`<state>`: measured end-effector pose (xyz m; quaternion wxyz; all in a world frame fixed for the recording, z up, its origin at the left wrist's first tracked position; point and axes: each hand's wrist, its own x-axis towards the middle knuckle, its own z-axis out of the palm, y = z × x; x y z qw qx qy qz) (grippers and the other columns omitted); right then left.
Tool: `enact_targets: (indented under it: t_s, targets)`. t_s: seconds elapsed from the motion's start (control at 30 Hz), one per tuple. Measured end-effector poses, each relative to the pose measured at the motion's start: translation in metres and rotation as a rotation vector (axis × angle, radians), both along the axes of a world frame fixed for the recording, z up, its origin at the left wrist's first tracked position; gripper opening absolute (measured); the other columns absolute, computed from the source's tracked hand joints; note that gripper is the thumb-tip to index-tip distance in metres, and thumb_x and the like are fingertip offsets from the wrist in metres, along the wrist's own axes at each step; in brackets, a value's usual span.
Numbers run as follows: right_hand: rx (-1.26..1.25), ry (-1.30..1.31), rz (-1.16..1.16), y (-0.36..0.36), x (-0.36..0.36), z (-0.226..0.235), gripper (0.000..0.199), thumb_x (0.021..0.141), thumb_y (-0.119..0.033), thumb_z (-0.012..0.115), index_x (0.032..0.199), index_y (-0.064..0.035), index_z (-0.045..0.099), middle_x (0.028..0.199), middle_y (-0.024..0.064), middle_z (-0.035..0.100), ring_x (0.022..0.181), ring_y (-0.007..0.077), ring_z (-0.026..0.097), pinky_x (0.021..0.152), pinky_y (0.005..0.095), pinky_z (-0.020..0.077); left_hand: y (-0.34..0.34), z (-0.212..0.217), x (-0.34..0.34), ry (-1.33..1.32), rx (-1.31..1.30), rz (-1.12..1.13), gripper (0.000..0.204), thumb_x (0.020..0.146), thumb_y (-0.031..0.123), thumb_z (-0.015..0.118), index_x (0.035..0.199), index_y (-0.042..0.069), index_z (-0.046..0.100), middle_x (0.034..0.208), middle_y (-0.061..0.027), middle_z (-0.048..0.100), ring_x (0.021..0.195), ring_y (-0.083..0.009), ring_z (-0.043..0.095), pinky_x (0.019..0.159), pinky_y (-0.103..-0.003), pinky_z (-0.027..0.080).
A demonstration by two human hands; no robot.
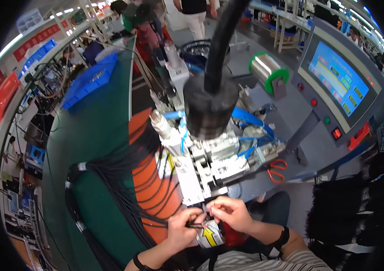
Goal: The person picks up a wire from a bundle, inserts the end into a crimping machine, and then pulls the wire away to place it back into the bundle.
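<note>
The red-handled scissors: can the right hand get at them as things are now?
Probably yes: the scissors lie beside the machine, ahead and to the right of the right hand, handles uncovered, though that hand looks busy.

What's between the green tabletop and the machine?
In the head view, an orange mat, with black cables fanned out across it.

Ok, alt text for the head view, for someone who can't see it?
A person's left hand holds a thin black cable close beside their right hand, at the front of a metal benchtop machine; the right hand's grip is unclear. Bundled black cables fan across an orange mat and green tabletop at left; a green-rimmed spool and lit screen sit at right.
</note>
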<state>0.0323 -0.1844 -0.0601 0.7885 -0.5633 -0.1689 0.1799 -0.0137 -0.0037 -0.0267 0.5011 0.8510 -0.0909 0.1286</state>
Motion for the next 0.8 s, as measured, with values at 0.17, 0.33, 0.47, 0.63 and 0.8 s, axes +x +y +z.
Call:
enact_targets:
  t_s: [0.17,0.33,0.47,0.63,0.8]
  targets:
    - [0.092,0.22,0.067,-0.007,-0.01,0.007,0.018,0.099,-0.01,0.057,0.11,0.0031,0.063,0.088,0.0068,0.067,0.064,0.0051,0.057,0.057,0.0179,0.0441,0.002,0.003,-0.004,-0.047,0.128,-0.127,0.029,0.076,-0.001,0.071,0.105,0.002,0.068,0.078,-0.0113,0.067,0.063,-0.0207,0.066,0.054,-0.028,0.051]
    - [0.25,0.43,0.206,-0.013,-0.002,-0.006,0.017,0.1,-0.011,0.055,0.108,0.0015,0.062,0.084,0.0055,0.066,0.064,0.0059,0.058,0.054,0.0189,0.043,0.0,0.006,-0.008,-0.254,0.479,-0.18,0.032,0.077,0.005,0.07,0.108,0.002,0.066,0.082,-0.0098,0.063,0.066,-0.0242,0.064,0.057,-0.033,0.051]
    - [0.097,0.25,0.091,-0.006,-0.003,-0.002,0.016,0.098,-0.009,0.057,0.109,0.0012,0.061,0.082,0.0044,0.065,0.064,0.0067,0.058,0.053,0.0202,0.0431,0.001,0.003,-0.007,-0.313,0.547,-0.156,0.034,0.077,0.009,0.07,0.11,0.003,0.065,0.083,-0.0099,0.062,0.066,-0.0246,0.062,0.057,-0.033,0.05]
    - [-0.395,-0.489,-0.232,0.001,-0.01,0.001,0.019,0.095,-0.006,0.061,0.113,0.0012,0.06,0.082,0.0046,0.065,0.066,0.007,0.059,0.054,0.0212,0.0438,-0.006,0.008,-0.001,-0.08,0.401,-0.198,0.039,0.07,0.003,0.071,0.109,0.003,0.065,0.08,-0.0098,0.064,0.064,-0.027,0.064,0.054,-0.035,0.051]
    - [0.039,0.275,0.043,-0.005,-0.012,0.003,0.028,0.092,-0.005,0.064,0.118,0.0016,0.06,0.08,0.0075,0.066,0.07,0.0094,0.061,0.06,0.0238,0.0474,-0.007,0.01,-0.001,-0.078,0.241,-0.148,0.035,0.07,0.002,0.071,0.104,0.002,0.065,0.078,-0.0104,0.062,0.062,-0.0275,0.063,0.052,-0.035,0.05]
